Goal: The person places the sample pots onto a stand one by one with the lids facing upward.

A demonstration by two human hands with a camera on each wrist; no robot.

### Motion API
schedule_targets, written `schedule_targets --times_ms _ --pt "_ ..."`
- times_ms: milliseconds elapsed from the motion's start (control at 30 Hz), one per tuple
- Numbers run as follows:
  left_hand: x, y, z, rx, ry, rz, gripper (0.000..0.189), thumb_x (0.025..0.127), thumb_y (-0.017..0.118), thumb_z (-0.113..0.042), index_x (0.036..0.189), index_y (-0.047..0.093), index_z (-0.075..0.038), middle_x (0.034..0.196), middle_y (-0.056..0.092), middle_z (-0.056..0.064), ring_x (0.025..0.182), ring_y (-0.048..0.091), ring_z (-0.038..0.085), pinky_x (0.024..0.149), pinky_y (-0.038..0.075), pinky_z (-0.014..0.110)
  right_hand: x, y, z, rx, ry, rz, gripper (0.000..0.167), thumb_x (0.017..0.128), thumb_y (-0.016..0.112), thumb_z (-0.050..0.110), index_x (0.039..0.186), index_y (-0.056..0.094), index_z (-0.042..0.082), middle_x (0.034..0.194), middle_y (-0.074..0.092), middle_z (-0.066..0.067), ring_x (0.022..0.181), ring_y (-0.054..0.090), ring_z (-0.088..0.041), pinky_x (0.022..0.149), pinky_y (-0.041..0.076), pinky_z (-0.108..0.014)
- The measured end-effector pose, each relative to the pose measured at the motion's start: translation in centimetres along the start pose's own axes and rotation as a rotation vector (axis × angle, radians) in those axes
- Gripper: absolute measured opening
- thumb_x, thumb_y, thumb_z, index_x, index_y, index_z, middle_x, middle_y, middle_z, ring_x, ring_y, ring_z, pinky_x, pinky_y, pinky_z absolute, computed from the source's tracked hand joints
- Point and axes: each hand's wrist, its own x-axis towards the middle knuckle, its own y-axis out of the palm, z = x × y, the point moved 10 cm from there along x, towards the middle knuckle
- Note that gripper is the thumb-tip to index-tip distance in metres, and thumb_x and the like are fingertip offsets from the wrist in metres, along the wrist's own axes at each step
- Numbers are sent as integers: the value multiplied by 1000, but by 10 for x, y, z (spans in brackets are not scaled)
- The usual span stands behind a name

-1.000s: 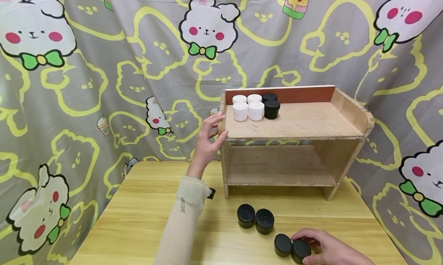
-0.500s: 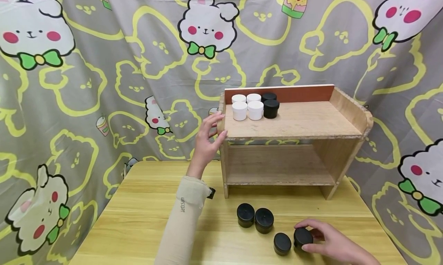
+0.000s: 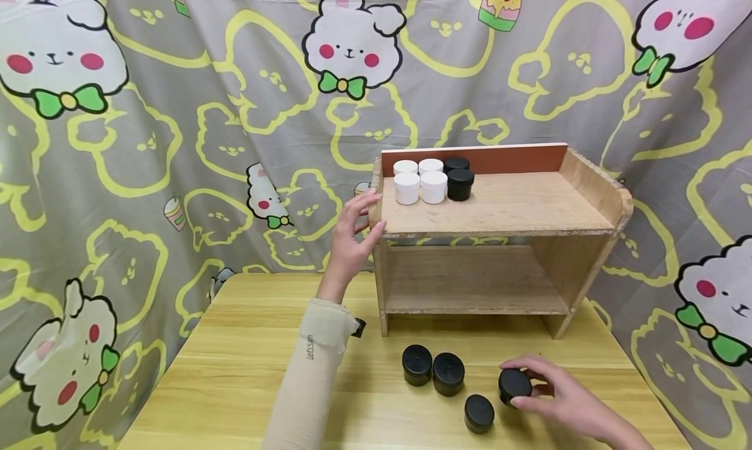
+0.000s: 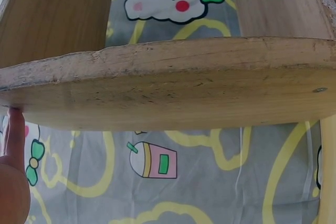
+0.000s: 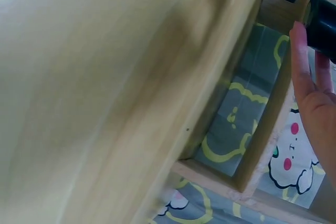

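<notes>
My right hand (image 3: 555,394) pinches a lidded black jar (image 3: 515,386) between thumb and fingers over the right front of the table; the jar shows upright at the edge of the right wrist view. Another black jar (image 3: 478,413) stands just left of it, and two more, a left one (image 3: 417,364) and a right one (image 3: 448,373), stand side by side nearer the shelf. With fingers extended, my left hand (image 3: 351,241) touches the left side panel (image 4: 173,95) of the wooden shelf (image 3: 517,208). One of its digits (image 4: 16,140) meets the panel's outer face in the left wrist view.
On the shelf's top board, several white jars (image 3: 407,189) and two black jars (image 3: 460,185) stand in two rows at the left. A lower board (image 3: 476,280) spans beneath. The wooden table (image 3: 247,365) meets a patterned curtain (image 3: 247,156) behind.
The jar in my right hand has moved away from the black jar beside it, going farther back across the table. My left hand stays on the shelf's side.
</notes>
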Motion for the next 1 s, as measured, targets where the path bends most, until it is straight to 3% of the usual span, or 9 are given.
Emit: schedule_targets --times_ms 233,533,900,1000 --pt "0 1 1 -4 -6 -7 46 95 69 2 139 58 -2 155 47 17 125 57 42 97 58 60 9 -11 14 -40 -16 -72 45 90 79 9 132 65 18 122 68 2 103 66 -3 83 60 -22" --pt "-1 -1 -1 -11 17 3 46 96 72 -8 140 61 -14 155 50 4 124 59 31 97 60 49 20 -21 32 -98 -83 -120 49 88 81 7 133 65 17 118 66 4 100 68 -6 83 60 -21" --pt "0 -1 0 10 27 14 45 98 71 -13 141 60 -15 155 49 1 124 60 29 97 61 44 32 -29 51 -105 -116 -120 51 88 81 6 135 64 17 118 66 4 100 67 -8 84 61 -22" --pt "0 -1 0 9 33 15 45 98 71 -12 141 60 -15 155 49 1 124 60 28 97 61 43 36 -32 54 -107 -92 -130 51 89 81 8 135 64 19 119 65 5 100 67 -7 85 61 -22"
